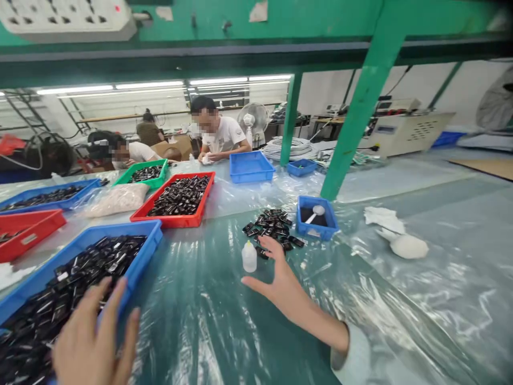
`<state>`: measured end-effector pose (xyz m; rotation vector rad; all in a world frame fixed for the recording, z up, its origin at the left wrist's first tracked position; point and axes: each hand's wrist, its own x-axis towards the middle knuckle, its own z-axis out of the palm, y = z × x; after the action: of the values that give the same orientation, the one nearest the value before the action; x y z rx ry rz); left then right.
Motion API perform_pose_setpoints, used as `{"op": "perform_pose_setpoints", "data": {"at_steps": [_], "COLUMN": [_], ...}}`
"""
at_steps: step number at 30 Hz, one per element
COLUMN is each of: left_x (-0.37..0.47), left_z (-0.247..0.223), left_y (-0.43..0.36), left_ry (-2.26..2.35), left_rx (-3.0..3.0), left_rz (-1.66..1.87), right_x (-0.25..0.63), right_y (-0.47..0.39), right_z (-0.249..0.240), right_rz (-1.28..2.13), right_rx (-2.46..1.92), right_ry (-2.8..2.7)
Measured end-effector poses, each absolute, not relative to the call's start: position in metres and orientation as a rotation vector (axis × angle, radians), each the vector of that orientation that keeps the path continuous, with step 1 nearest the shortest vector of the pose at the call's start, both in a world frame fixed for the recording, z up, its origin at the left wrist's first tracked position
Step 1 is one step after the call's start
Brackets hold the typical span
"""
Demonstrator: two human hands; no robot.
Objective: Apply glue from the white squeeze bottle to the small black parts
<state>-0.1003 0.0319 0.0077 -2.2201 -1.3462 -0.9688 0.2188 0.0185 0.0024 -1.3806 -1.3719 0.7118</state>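
My left hand point(96, 337) hangs over the near edge of a large blue tray point(150, 240) filled with small black parts point(100, 267). Its fingers are spread and hold nothing. On the right, my right hand point(276, 278) has thumb and fingers wide apart around the near side of a small white bottle point(249, 258) with a yellowish tip; a gap shows between hand and bottle. The bottle stands upright on the green plastic-covered table point(208, 321). Just behind my right fingers lies a loose pile of black parts point(273, 223).
A small blue bin point(318, 231) with a white scoop point(315, 214) stands beside the pile. Red trays point(172, 219), a green tray point(152, 182) and an empty blue tray point(251, 168) sit farther back. A green post point(352, 123) rises at right. People sit across the table.
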Motion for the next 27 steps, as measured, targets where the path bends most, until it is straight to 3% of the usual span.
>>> {"op": "perform_pose_setpoints", "data": {"at_steps": [4,8,18,27], "left_x": [-0.045,0.004,0.114,0.113], "left_z": [-0.012,-0.016,-0.028,-0.019], "left_y": [0.024,0.038,0.095,0.083], "left_ry": [-1.215,-1.396,-1.53,-1.554], "left_rx": [-2.515,-2.806,-2.878,-3.024], "left_rz": [-0.769,-0.903,-1.118,-1.174], "right_x": [0.222,0.239,0.293,0.3], "right_y": [0.03,0.019,-0.002,-0.002], "right_z": [-0.007,0.001,0.008,0.0], "right_rz": [0.788,0.771,0.629,0.678], "right_rx": [-1.343,-1.363,-1.584,-1.66], "right_ry": [-1.54,-1.647,-1.718,-1.692]}}
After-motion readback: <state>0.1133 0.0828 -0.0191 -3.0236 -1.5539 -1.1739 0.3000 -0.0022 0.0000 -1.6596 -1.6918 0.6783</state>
